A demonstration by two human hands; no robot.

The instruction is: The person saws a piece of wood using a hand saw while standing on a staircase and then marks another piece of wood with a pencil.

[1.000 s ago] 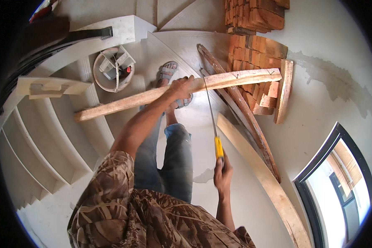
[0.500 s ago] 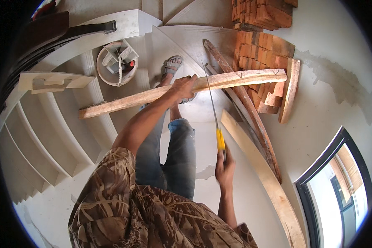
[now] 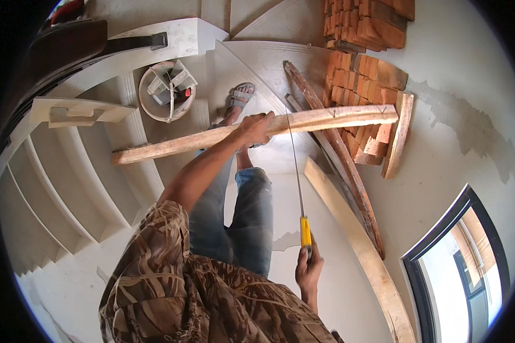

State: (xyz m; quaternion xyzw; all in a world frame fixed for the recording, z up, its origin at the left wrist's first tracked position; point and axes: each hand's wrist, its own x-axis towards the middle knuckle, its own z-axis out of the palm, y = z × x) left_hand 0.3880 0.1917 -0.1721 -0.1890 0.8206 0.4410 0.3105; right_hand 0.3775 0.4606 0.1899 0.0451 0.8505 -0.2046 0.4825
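A long, rough wooden beam [image 3: 337,116] lies crosswise before me, sloping down to the left over the stair steps. My left hand [image 3: 254,127] is closed over its top near the middle. In my right hand [image 3: 309,267] is the handle of a handsaw [image 3: 305,230], yellow and black, held low and close to my body. The saw's narrow blade, seen nearly edge-on, stretches away from me, and its far end meets the beam just right of my left hand. One sandalled foot [image 3: 242,96] shows beyond the beam; the other is mostly hidden under it.
Stair steps [image 3: 91,180] descend at left, with a bucket of tools [image 3: 150,107] and a pale board with a cut-out [image 3: 111,113]. Stacked bricks [image 3: 377,74] stand at far right. A dark timber [image 3: 349,163] and a lighter plank [image 3: 355,240] lie right, near a black-framed window [image 3: 413,274].
My right hand has drawn the saw back toward me, so less blade extends past the beam. My left hand keeps its hold on the beam. The whole view has shifted slightly.
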